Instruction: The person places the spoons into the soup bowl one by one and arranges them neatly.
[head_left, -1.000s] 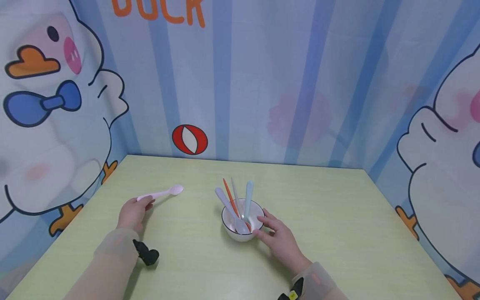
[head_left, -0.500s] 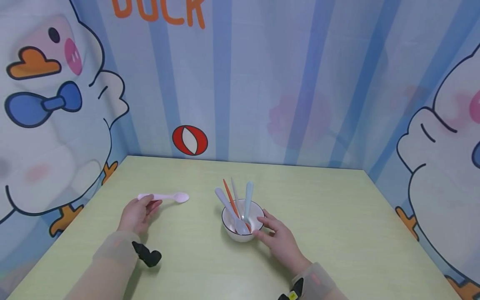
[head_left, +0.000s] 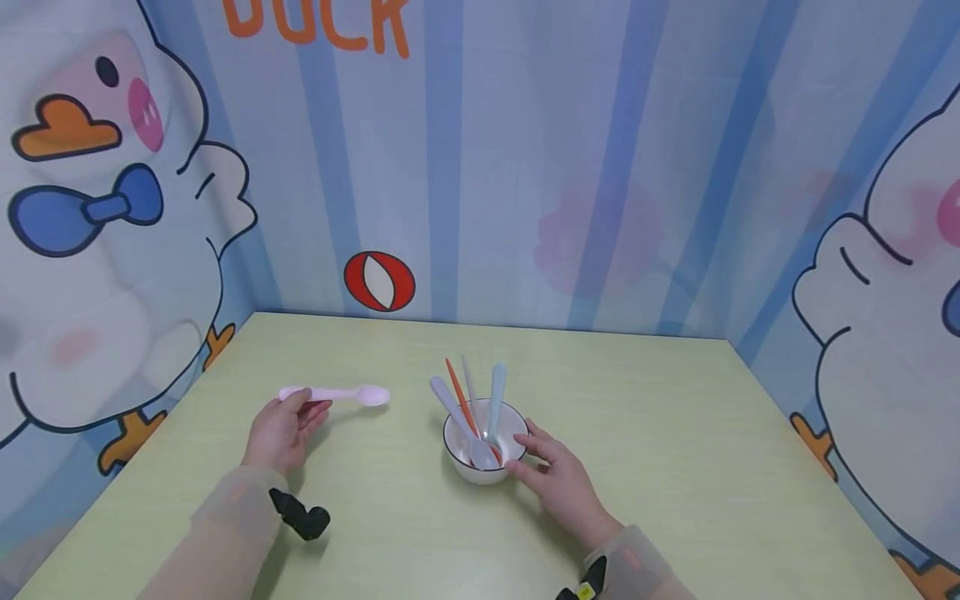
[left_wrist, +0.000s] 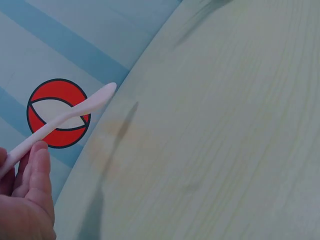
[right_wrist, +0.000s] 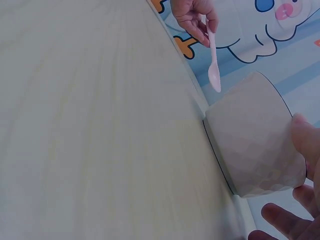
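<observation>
A pale pink spoon (head_left: 371, 396) is in my left hand (head_left: 279, 431), which pinches its handle; the bowl end points right. In the left wrist view the spoon (left_wrist: 60, 120) is held clear of the table, its shadow falling apart from it. My right hand (head_left: 567, 483) holds the right side of a white, dark-rimmed bowl (head_left: 474, 477), thumb on the rim in the right wrist view. Inside the bowl lean a lilac spoon (head_left: 448, 403), a light blue spoon (head_left: 498, 392), an orange slim-handled utensil (head_left: 455, 382) and a pale slim-handled one (head_left: 468, 379). Their lower ends partly overlap.
The pale wood-grain table (head_left: 660, 417) carries the bowl near its middle. Behind it hangs a blue striped curtain (head_left: 510, 167) printed with ducks and a red ball (head_left: 379, 282). A black wrist camera (head_left: 300, 514) sits on the left sleeve.
My left hand has moved slightly right with the pink spoon, which has turned from tilting up to lying nearly level. The right hand and the bowl have stayed in place.
</observation>
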